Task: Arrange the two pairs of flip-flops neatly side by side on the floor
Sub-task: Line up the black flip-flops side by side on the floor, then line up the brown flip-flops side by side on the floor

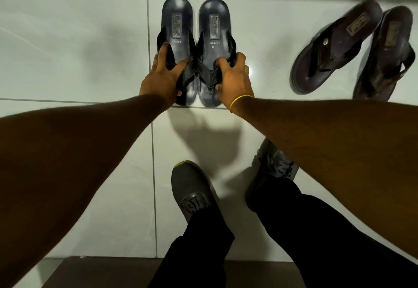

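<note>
black flip-flops [194, 48], left hand [161, 79], right hand [235, 78] gripping

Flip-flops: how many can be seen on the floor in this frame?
4. Two dark blue ones sit together at centre, left one under the left hand, right one under the right hand. Two brown ones lie angled at right.

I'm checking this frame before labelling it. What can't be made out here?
- Toe ends of the dark blue flip-flop pair: covered by the left hand and right hand, head view.
- Insole labels and small print: too small and dim to read.
- Dark brown flip-flop pair: blurred, and the outer one is cut off by the right edge.
</note>
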